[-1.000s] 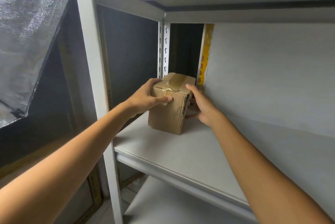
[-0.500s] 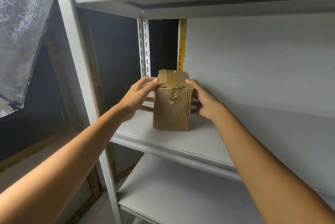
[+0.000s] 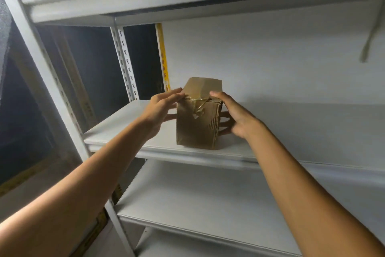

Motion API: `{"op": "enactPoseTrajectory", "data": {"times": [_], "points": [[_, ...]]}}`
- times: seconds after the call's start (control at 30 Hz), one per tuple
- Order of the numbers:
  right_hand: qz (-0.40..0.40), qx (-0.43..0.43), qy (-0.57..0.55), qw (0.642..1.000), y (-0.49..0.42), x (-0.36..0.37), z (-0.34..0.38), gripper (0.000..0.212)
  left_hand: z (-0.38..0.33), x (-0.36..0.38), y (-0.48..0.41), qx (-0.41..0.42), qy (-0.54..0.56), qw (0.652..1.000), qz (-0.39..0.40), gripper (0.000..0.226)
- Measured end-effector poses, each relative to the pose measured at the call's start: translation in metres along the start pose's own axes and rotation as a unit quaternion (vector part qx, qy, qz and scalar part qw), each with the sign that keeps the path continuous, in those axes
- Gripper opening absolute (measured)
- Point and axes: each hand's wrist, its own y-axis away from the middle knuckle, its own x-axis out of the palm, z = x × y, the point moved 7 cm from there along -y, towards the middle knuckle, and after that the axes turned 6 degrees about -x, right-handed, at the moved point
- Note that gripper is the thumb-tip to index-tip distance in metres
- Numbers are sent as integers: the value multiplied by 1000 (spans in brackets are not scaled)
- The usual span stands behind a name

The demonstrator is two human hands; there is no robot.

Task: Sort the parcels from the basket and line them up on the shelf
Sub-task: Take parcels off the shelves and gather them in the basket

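A small brown cardboard parcel [image 3: 198, 127] with torn tape on top stands upright on the white shelf [image 3: 125, 125], near its front edge and left end. My left hand [image 3: 160, 111] touches the parcel's top left edge with straight fingers, thumb by its left side. My right hand [image 3: 237, 119] rests a digit on the top right corner, and its other fingers lie against the right face. The basket is out of view.
The shelf stretches bare to the right of the parcel. A lower shelf [image 3: 208, 204] and an upper shelf [image 3: 145, 0] frame it. Slotted metal uprights [image 3: 125, 58] stand at the left. A strip of tape [image 3: 368, 44] hangs at the upper right.
The parcel turned to face square and now stands flat on the shelf. My left hand's grip on its top corner loosened to straight fingers. The camera shifted left and down.
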Motion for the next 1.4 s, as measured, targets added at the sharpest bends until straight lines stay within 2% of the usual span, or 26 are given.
{"op": "enactPoseTrajectory", "data": {"times": [0.1, 0.2, 0.27, 0.37, 0.4, 0.53, 0.6, 0.73, 0.9, 1.0, 1.27, 1.4], "points": [[-22, -13, -26, 999, 19, -25, 1, 41, -9, 28, -5, 24, 21, 999, 8, 40], [-50, -27, -6, 998, 38, -51, 10, 38, -8, 57, -12, 9, 16, 999, 51, 29], [-68, -41, 16, 997, 48, -68, 20, 37, -7, 73, -15, 5, 6, 996, 87, 33], [-99, -59, 44, 992, 54, -95, 33, 62, -6, 97, -21, -2, 10, 991, 135, 34], [-108, -59, 50, 991, 56, -102, 34, 64, -6, 103, -23, -5, 16, 990, 142, 32], [-128, -20, 23, 991, 56, -117, 26, 30, -9, 117, -33, -20, 25, 985, 167, 21], [-130, 3, 6, 992, 55, -120, 22, 24, -5, 122, -37, -42, 22, 980, 194, 32], [-159, 26, 0, 987, 49, -123, 20, 31, 3, 131, -40, -86, 22, 965, 246, 46], [-179, 29, -37, 983, 36, -121, 23, 46, 9, 140, -56, -132, 4, 960, 246, 86], [-204, 41, -20, 978, 42, -123, 23, 52, 6, 148, -62, -114, -24, 961, 252, 82], [-250, 42, -2, 967, 77, -137, 23, 51, -6, 166, -56, -16, -19, 952, 306, 37], [-258, -11, 21, 966, 95, -145, 34, 54, -25, 181, -47, 62, 10, 941, 332, 50]]}}
